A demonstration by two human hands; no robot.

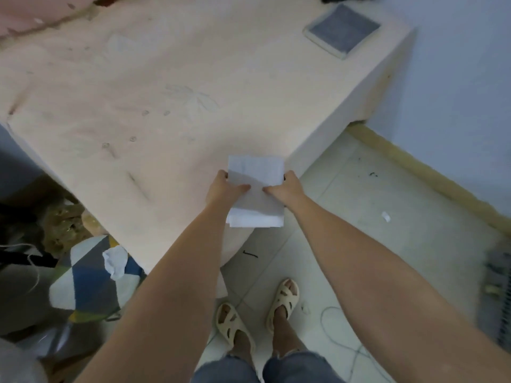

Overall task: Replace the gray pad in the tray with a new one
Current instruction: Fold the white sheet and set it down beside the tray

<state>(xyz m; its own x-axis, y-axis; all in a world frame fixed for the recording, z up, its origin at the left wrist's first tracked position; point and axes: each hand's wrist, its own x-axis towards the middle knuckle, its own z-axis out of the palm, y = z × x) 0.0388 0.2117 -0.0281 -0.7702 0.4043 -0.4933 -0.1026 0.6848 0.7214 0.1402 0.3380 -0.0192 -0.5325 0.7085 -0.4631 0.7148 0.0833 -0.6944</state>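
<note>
Both hands pinched a folded white pad over the bed's near corner: left grip closed on its left edge, right grip on its right edge. Tray with gray pad sat at the bed's far right corner.

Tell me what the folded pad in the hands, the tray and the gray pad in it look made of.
Folded pad: thin, soft matte white sheet, probably absorbent paper or nonwoven; it creases.
Tray: smooth off-white rim, likely plastic.
Gray pad: dull, faintly mottled surface, fabric or paper; too blurred to tell.
</note>
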